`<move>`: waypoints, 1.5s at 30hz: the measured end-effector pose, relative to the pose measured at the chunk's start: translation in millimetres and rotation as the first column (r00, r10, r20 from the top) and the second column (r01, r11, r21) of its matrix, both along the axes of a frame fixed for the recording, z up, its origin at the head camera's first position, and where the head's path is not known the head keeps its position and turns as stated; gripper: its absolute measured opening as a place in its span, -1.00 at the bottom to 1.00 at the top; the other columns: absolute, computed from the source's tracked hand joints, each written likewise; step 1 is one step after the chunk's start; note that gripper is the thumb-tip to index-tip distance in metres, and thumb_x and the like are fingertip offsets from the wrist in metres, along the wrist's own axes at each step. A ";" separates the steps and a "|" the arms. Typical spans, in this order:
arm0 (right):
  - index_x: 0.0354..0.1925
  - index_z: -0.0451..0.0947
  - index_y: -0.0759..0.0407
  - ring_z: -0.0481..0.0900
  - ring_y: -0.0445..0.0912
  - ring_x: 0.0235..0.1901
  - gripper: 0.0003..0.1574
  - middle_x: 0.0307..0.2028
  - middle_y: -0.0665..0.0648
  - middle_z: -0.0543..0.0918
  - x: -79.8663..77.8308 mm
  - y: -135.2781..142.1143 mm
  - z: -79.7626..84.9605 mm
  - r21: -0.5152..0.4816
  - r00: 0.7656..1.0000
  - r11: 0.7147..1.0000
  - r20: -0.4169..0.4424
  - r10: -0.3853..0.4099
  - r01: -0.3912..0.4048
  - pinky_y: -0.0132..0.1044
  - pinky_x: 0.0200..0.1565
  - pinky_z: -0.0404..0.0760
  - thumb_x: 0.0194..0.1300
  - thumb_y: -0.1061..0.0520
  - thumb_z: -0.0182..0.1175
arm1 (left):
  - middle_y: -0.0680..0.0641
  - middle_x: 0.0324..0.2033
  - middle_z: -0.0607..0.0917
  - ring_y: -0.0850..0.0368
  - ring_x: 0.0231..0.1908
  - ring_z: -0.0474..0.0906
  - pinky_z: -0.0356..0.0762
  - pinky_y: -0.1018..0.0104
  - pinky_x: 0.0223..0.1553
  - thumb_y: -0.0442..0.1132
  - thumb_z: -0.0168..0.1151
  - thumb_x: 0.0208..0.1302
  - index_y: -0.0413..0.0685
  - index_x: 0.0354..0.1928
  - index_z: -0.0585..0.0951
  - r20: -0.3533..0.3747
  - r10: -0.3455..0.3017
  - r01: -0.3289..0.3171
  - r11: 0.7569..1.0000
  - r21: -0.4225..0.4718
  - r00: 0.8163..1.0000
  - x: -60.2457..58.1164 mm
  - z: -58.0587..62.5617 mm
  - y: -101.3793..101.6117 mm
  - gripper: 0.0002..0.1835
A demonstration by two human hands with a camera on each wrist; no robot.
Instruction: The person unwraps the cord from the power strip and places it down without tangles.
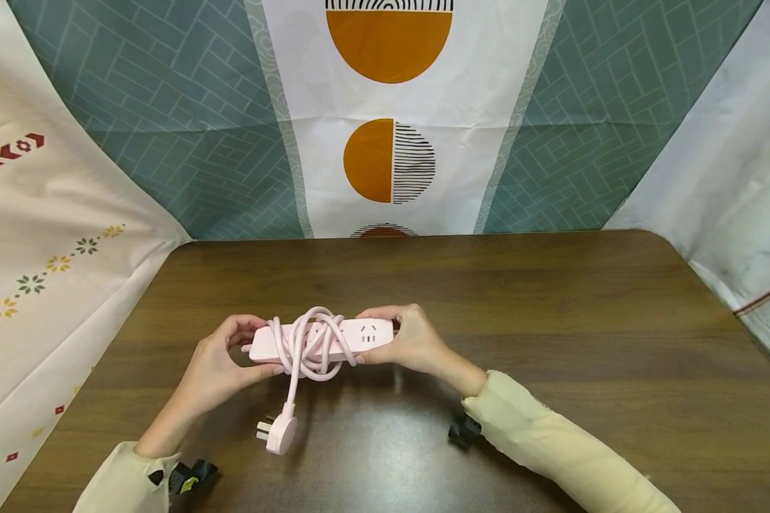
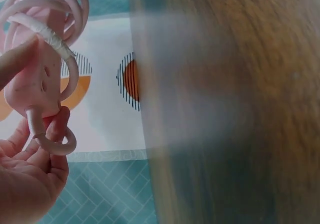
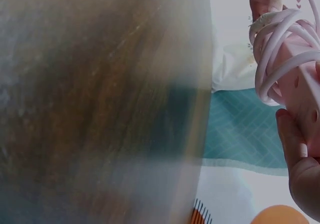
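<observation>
A pink power strip [image 1: 375, 333] is held above the table between both hands, its socket face up. Its pink cord [image 1: 317, 345] is wound several times around the strip's middle, and the plug [image 1: 281, 433] hangs from it on the near side. My left hand [image 1: 214, 363] grips the strip's left end between thumb and fingers; in the left wrist view the cord [image 2: 50, 146] leaves that end in a small loop. At the right end my right hand [image 1: 407, 342] pinches the strip, thumb on the near side. White wrapping [image 2: 47, 34] shows on one stretch of cord.
A dark brown wooden table [image 1: 520, 306] lies under the hands. Behind it hangs a teal and white patterned cloth [image 1: 218, 142], with a cream cloth [image 1: 51, 214] at the left and a white one [image 1: 712, 178] at the right. Small black devices [image 1: 465, 431] sit at both wrists.
</observation>
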State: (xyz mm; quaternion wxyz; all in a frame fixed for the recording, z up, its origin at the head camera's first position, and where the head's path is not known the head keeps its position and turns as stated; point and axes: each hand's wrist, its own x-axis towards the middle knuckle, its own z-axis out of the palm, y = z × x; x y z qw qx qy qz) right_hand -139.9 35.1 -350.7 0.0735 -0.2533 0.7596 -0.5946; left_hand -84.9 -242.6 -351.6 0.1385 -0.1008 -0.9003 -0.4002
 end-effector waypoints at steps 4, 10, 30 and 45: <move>-0.18 0.61 0.25 0.46 -0.22 -0.48 -0.40 -0.41 0.10 0.66 -0.5 0.8 -0.4 0.003 1.000 1.000 0.014 0.014 -0.014 -0.42 -0.46 0.47 -0.35 0.31 0.51 | -0.02 -0.36 0.68 0.40 -0.37 0.49 0.38 0.54 -0.35 -0.24 0.60 -0.42 -0.12 -0.13 0.51 0.005 0.005 -0.005 1.000 -0.001 1.000 0.5 -1.0 0.3 -0.34; -0.17 0.60 0.27 0.46 -0.20 -0.47 -0.39 -0.40 0.11 0.65 -2.8 2.1 2.3 0.035 1.000 0.999 -0.008 0.029 -0.029 -0.41 -0.45 0.46 -0.34 0.29 0.51 | -0.03 -0.39 0.68 0.40 -0.41 0.50 0.42 0.50 -0.41 -0.23 0.61 -0.44 -0.13 -0.19 0.53 0.036 0.044 -0.044 0.999 0.012 0.998 2.1 -1.6 0.5 -0.38; -0.07 0.55 0.35 0.49 -0.18 -0.41 -0.30 -0.19 0.22 0.64 -3.2 2.5 4.1 -0.074 0.999 0.997 0.051 0.013 -0.010 -0.43 -0.39 0.49 -0.33 0.38 0.49 | -0.03 -0.43 0.67 0.39 -0.44 0.54 0.44 0.50 -0.46 -0.12 0.60 -0.42 -0.11 -0.26 0.57 0.099 0.074 -0.071 0.997 -0.037 0.992 2.0 7.4 2.0 -0.44; 0.12 0.35 0.43 0.60 -0.02 -0.13 -0.19 -0.07 0.31 0.58 -1.6 10.7 11.9 -0.016 0.951 0.998 0.304 -0.050 0.058 -0.26 -0.10 0.56 -0.14 0.31 0.42 | -0.10 -0.36 0.64 0.45 -0.43 0.52 0.45 0.55 -0.44 -0.24 0.58 -0.36 -0.19 -0.21 0.53 0.072 0.087 -0.089 0.996 0.028 0.994 -2.5 4.3 -4.0 -0.44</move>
